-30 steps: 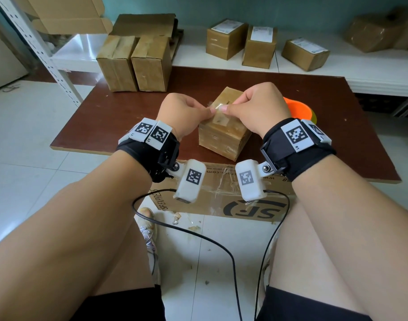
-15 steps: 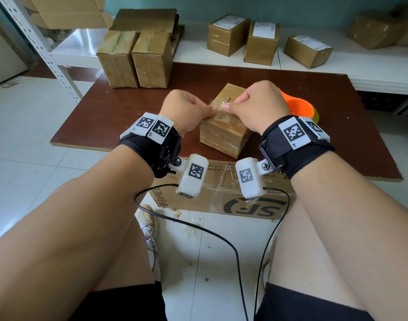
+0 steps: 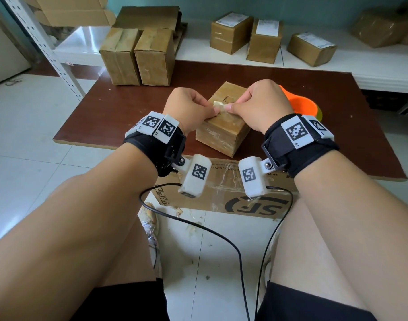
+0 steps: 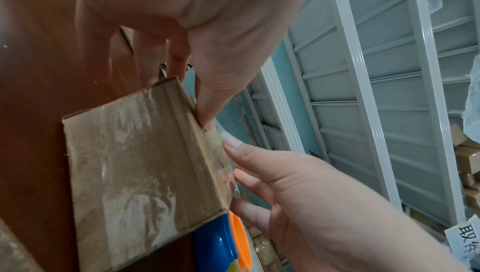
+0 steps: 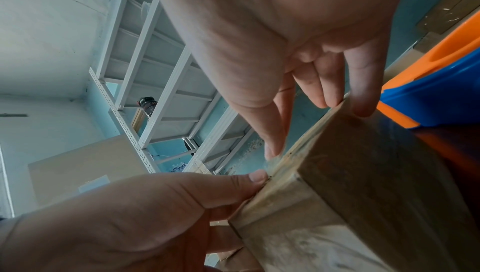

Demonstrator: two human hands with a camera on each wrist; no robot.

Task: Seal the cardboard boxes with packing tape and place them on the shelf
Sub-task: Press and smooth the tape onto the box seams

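Box (image 3: 224,126) on the surface (image 3: 119,105), left hand (image 3: 189,107) and right hand (image 3: 263,103) both pinching a tape scrap (image 3: 218,104); sticky tape could tear or fold onto itself.

Cardboard box (image 3: 224,133): brown corrugated board, faces wrapped in glossy, wrinkled clear tape. Table top (image 3: 119,107): dark red-brown wood-look board, smooth, slight sheen. Tape dispenser (image 3: 301,105): glossy orange plastic. Shelf (image 3: 198,50): smooth white surface. Wristbands (image 3: 298,149): matt black cloth.
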